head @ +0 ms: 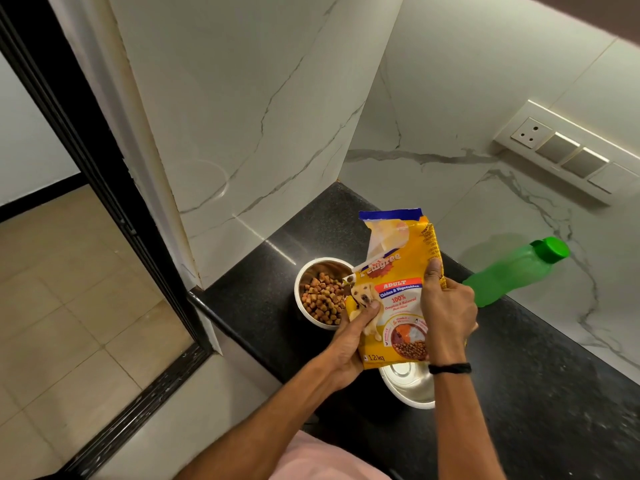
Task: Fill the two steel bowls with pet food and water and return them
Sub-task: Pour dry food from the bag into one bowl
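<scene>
While both hands [346,346] [448,315] grip its edges, the kibble bag [394,271] is upright.

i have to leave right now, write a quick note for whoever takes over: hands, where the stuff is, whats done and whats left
Left grip holds the yellow pet food bag low on its left side; Right grip pinches its right edge. The bag is upright with its top open.
Far steel bowl has kibble in it. Near steel bowl, partly behind the bag, looks empty. Green bottle, capped, is on the black counter to the right.
Done: food in one bowl.
Left: put the bag down, water the near bowl, return both.
</scene>
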